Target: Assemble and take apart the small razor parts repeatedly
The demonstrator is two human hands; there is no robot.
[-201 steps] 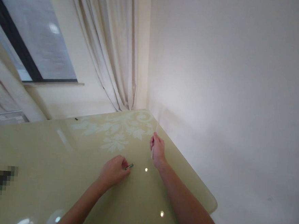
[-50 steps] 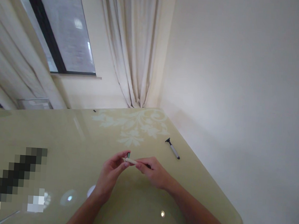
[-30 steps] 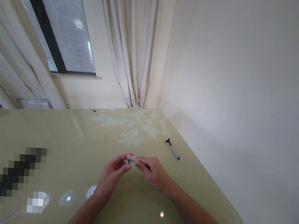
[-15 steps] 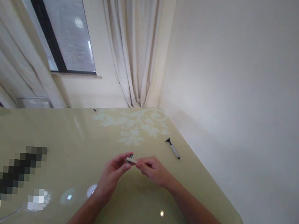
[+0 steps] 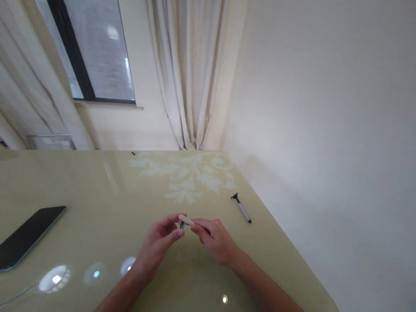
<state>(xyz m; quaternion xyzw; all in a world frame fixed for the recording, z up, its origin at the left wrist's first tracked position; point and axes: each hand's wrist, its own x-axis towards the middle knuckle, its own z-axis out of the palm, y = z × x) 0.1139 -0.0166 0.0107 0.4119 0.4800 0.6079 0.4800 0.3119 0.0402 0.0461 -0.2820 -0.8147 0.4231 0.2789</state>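
Observation:
My left hand (image 5: 159,238) pinches a small dark razor cartridge (image 5: 182,225) with a green strip between thumb and fingertips. In my right hand (image 5: 214,237) is a pale, slim stick (image 5: 186,219) with a rounded end, like the back of a toothbrush head; the rest of it is hidden by the fingers. The stick's end lies across the top of the cartridge, though I cannot tell whether they touch. Beyond my right hand, a razor (image 5: 242,208) with a grey handle and black head rests on the table.
The glossy, pale green table (image 5: 95,191) has a white floral pattern at the back corner. A dark tablet (image 5: 20,240) lies at the left, and a tiny dark piece (image 5: 133,153) near the far edge. A wall (image 5: 319,135) borders the right side; curtains (image 5: 189,69) hang behind.
The pale stick's end has moved slightly up and now tilts upward to the left, showing the cartridge below it. Both hands stay close together in nearly the same place.

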